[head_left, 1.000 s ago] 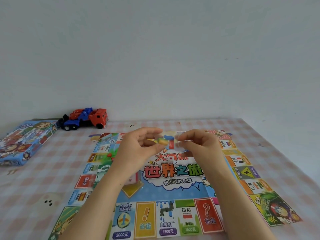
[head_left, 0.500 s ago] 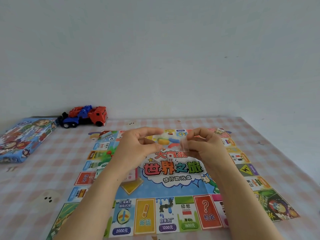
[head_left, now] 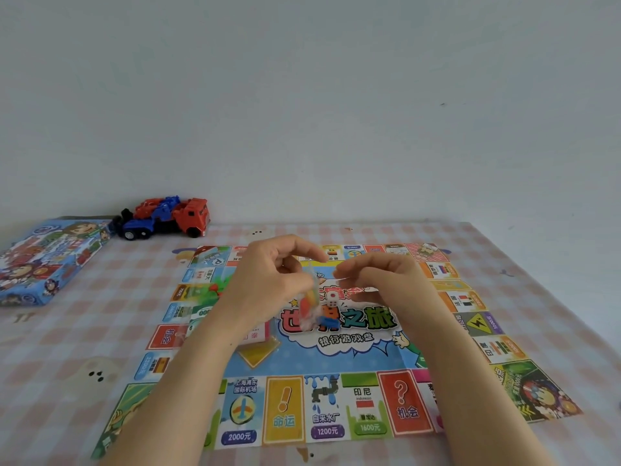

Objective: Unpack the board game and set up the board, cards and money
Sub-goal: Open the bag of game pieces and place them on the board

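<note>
The game board (head_left: pixel 336 361) lies unfolded on the table. Above its middle, my left hand (head_left: pixel 268 280) pinches a small clear plastic bag (head_left: pixel 309 302) of coloured game pieces, which hangs down blurred. A blue piece (head_left: pixel 327 322) shows at the bag's lower end. My right hand (head_left: pixel 379 280) is level with the left, fingers curled, pinching what looks like a clear edge of the bag. A white die (head_left: pixel 332 302) sits on the board's centre. A stack of cards (head_left: pixel 258 334) lies on the board under my left wrist, and paper money (head_left: pixel 198 317) lies to its left.
The blue game box (head_left: pixel 47 260) lies at the table's far left. A red and blue toy truck (head_left: pixel 164 218) stands by the wall behind it. The checked tablecloth (head_left: pixel 100 331) covers the table, whose right edge (head_left: pixel 537 297) runs diagonally. A plain wall rises behind.
The bag was stretched level between both hands. It now hangs down from my left hand, with the pieces dropped to its lower end, and the hands are slightly farther apart.
</note>
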A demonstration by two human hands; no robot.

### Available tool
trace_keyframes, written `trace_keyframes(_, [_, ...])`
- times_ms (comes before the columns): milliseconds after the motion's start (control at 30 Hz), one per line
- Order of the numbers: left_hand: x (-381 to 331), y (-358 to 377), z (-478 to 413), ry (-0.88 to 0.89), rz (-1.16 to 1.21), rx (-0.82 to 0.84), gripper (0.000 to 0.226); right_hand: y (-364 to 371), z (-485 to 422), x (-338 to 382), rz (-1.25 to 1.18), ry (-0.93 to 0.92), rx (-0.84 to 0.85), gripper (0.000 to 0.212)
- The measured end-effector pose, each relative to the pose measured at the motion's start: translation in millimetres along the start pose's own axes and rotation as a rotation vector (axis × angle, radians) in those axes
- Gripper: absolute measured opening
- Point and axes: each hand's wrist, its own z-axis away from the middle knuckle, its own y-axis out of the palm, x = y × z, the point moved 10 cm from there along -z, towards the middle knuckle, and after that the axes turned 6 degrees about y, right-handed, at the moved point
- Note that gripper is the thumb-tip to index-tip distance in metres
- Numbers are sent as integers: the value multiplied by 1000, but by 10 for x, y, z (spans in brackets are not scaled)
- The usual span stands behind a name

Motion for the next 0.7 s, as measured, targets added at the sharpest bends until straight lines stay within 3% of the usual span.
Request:
trace_keyframes(300, [-50, -14, 11, 20, 64, -18, 42, 221, 50, 37, 222, -78, 151, 10])
trace_keyframes(600, [-16, -151, -11, 21, 178, -131, 21, 87, 56, 140, 33, -157, 48, 6])
trace_keyframes(700, [2, -154, -21, 14, 213, -143, 25, 34, 44, 146, 11, -166, -11, 8])
